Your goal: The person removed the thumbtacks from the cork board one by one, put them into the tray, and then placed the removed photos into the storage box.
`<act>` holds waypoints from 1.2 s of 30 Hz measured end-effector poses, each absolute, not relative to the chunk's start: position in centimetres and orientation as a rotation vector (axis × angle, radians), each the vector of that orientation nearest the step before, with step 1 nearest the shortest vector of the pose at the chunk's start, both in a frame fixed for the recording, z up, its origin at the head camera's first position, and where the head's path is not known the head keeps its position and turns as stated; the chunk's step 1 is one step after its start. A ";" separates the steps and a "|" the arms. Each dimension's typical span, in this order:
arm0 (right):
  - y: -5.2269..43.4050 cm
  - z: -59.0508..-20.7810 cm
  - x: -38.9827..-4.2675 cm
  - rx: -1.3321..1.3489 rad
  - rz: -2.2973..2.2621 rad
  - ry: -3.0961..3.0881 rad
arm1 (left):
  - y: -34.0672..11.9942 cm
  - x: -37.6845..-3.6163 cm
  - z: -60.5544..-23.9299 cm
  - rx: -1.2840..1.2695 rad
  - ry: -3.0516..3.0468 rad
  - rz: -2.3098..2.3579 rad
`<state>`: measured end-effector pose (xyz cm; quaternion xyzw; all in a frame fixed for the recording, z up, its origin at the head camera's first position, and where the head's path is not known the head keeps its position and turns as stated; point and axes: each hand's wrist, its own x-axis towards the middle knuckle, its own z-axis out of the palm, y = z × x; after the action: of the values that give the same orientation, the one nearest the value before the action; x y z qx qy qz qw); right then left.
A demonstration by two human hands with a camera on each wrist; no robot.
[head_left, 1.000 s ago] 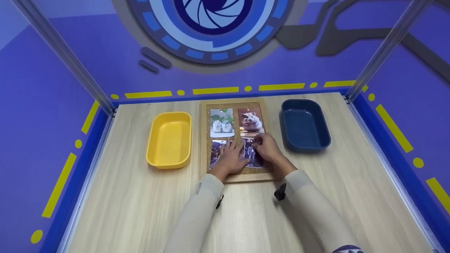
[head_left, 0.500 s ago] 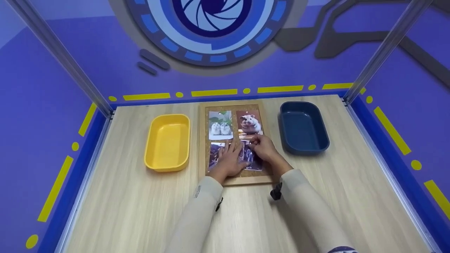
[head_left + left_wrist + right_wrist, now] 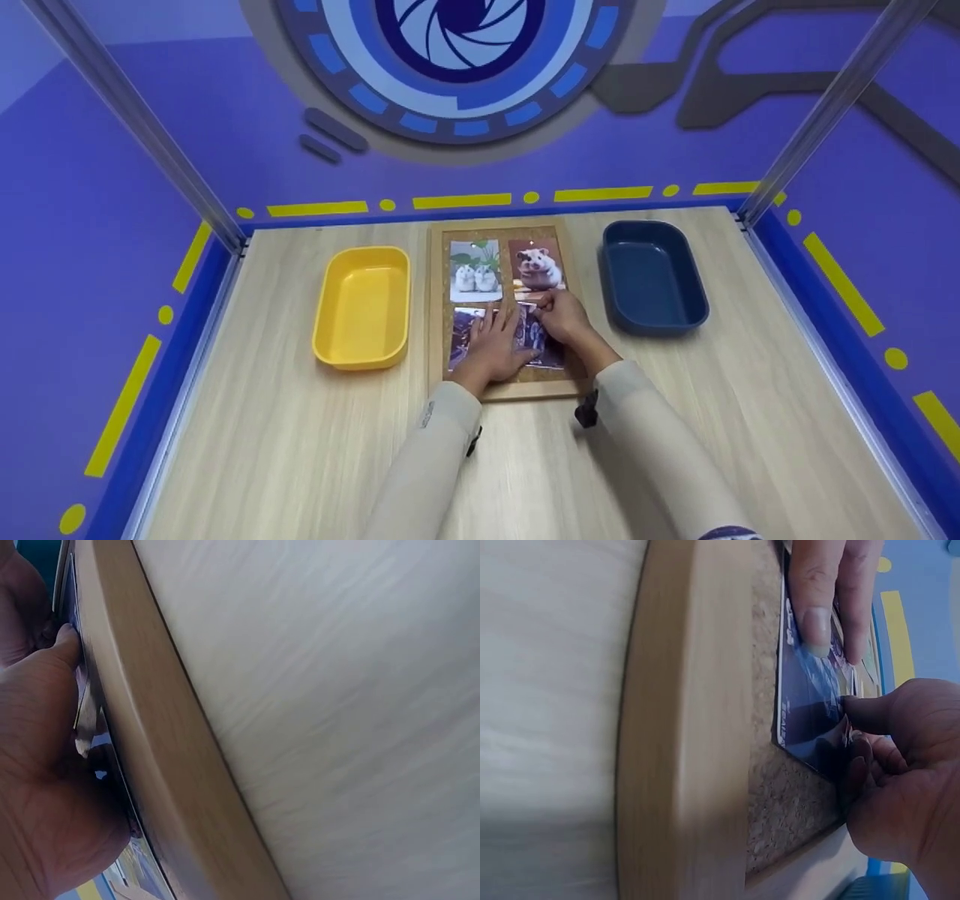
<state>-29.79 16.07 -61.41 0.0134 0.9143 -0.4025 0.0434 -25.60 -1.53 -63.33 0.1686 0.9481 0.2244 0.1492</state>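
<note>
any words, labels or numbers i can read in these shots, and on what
None can be read.
Dark photo under the fingers: a few pale marks by its edge, too blurred to read.
Hamster photos, cork board, yellow tray, blue tray: no text shows.

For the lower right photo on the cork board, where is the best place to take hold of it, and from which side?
Probably its top edge, from the far side. The lower right photo lies flat on the cork board, so only an edge can be pinched. The left hand presses it flat near the middle, and the right hand pinches at that top edge.
</note>
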 end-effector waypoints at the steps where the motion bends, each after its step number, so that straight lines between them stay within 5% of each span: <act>1: 16.1 -61.4 -29.8 0.044 -1.235 2.789 | -1.5 -25.6 -63.3 0.484 2.722 0.635; 36: 16.0 -61.6 -30.1 0.022 -1.153 2.807 | -1.7 -25.3 -63.3 0.496 2.675 0.667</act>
<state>-30.11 16.02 -61.64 0.0072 0.9236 -0.3795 0.0535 -25.28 -1.69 -63.34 0.1745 0.9412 0.2346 0.1694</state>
